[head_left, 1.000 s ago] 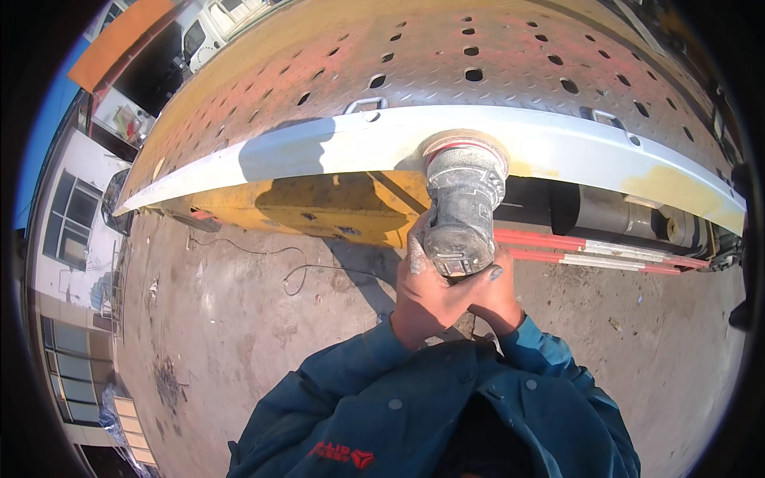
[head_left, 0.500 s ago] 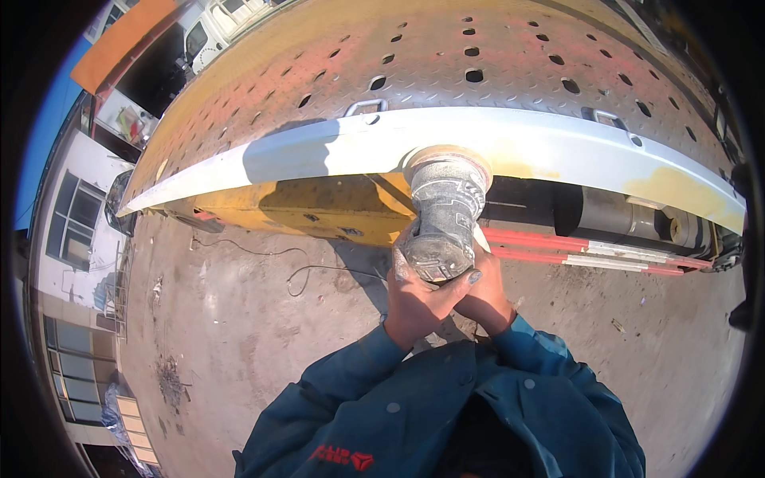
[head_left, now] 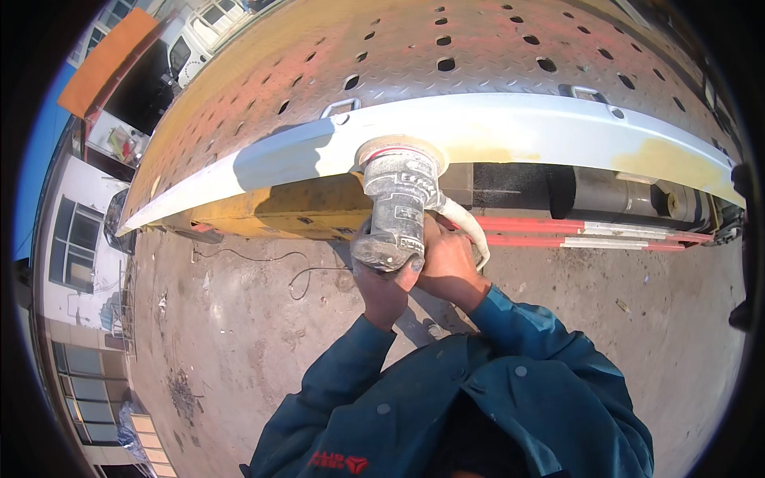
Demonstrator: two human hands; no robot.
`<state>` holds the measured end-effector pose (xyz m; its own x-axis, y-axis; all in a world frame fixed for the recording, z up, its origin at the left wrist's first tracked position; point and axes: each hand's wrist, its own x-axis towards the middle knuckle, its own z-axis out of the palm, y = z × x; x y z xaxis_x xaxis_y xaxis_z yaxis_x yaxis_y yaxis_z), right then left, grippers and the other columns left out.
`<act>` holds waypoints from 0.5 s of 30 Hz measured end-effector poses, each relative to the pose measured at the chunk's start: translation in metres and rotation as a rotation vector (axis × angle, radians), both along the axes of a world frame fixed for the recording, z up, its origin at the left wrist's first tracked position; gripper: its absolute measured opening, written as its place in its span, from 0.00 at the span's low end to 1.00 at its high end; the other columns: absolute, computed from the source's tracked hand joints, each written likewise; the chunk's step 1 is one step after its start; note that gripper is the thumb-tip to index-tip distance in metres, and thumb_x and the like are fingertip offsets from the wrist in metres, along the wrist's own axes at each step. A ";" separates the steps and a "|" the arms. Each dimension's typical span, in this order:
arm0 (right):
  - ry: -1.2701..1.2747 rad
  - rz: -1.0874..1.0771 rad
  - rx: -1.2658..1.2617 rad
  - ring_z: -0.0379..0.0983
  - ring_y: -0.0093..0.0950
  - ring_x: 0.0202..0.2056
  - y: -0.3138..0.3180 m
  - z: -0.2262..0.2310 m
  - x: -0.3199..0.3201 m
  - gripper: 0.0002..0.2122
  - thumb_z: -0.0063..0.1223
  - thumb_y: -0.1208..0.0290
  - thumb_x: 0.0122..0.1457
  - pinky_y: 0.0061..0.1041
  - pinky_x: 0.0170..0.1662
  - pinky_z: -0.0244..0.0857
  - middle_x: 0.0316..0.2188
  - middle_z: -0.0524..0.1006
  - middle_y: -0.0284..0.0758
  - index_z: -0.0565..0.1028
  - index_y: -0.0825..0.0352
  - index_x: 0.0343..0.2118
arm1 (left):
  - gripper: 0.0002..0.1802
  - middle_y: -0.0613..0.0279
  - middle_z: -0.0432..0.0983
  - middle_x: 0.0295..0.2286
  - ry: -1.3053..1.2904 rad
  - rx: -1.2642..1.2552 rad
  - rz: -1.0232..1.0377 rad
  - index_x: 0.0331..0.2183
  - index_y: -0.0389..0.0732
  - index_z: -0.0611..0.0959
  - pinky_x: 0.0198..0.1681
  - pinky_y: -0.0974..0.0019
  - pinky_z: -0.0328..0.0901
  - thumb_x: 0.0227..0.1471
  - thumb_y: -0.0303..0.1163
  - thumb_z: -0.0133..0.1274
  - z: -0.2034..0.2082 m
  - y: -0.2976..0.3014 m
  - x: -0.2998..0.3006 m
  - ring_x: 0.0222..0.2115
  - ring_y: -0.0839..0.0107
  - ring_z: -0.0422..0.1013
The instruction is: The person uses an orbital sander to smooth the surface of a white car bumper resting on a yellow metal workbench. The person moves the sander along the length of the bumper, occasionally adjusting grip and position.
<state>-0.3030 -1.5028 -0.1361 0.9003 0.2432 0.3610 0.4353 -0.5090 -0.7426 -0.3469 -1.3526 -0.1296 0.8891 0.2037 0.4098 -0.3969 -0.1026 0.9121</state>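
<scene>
Because the sander [head_left: 398,199] is bulky and its disc [head_left: 414,146] faces an upright surface, 2 hands are on it, likely for steadiness and even pressure. Left hand [head_left: 381,291] is gripping the rear end, thumb curled over the near side, probably to support the weight and keep the body level. Right hand [head_left: 453,267] is closed in at the right flank beside the pale hose [head_left: 470,223], which bends outward and down past the knuckles, presumably so it stays off the disc. Fingers under the body are hidden, so can't tell how far the right ones wrap.

Sander is in front of the person's chest, disc end up to the white beam [head_left: 518,119], near the middle of its length; disc looks to be against the face. Tool points away from the body, arms bent, elbows low, which likely helps with leaning in.

Sander looks: grey cylindrical body, narrower in the middle, rounded rear cap, heavily coated in whitish dust, worn markings. Disc is round and wider than the body, tan edge, thin red ring behind it. Beam is mostly white, with 2 main yellowish patches right of the disc and a dark shadow to the left.
</scene>
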 end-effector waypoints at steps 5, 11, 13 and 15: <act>-0.025 -0.020 0.031 0.85 0.57 0.37 -0.031 0.009 -0.004 0.28 0.75 0.57 0.52 0.53 0.42 0.78 0.32 0.85 0.57 0.76 0.72 0.47 | 0.56 0.46 0.73 0.61 -0.046 0.029 -0.043 0.70 0.29 0.64 0.66 0.54 0.68 0.49 0.34 0.77 0.003 -0.027 0.000 0.61 0.60 0.73; -0.043 -0.075 0.200 0.86 0.56 0.41 -0.092 0.001 -0.014 0.33 0.76 0.60 0.52 0.48 0.47 0.79 0.40 0.87 0.54 0.78 0.72 0.59 | 0.58 0.42 0.75 0.59 -0.065 0.073 -0.176 0.69 0.26 0.64 0.64 0.53 0.71 0.48 0.33 0.80 0.001 -0.085 0.002 0.58 0.58 0.76; -0.051 -0.081 0.263 0.86 0.55 0.47 -0.119 -0.007 -0.020 0.32 0.75 0.63 0.53 0.46 0.53 0.78 0.46 0.88 0.53 0.79 0.72 0.60 | 0.59 0.41 0.76 0.58 -0.116 0.123 -0.204 0.70 0.26 0.63 0.62 0.53 0.72 0.48 0.35 0.81 -0.001 -0.117 0.002 0.57 0.58 0.78; -0.020 -0.109 0.218 0.86 0.55 0.50 -0.147 -0.018 -0.027 0.31 0.75 0.63 0.53 0.46 0.55 0.78 0.47 0.87 0.53 0.80 0.71 0.60 | 0.62 0.39 0.76 0.59 -0.082 0.123 -0.200 0.71 0.26 0.60 0.61 0.52 0.73 0.48 0.37 0.82 -0.011 -0.146 -0.002 0.58 0.55 0.78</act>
<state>-0.3302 -1.6495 -0.1544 0.9090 0.0591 0.4125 0.4023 -0.3829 -0.8316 -0.3494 -1.4984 -0.1401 0.8697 -0.0288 0.4928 -0.4923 -0.1231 0.8617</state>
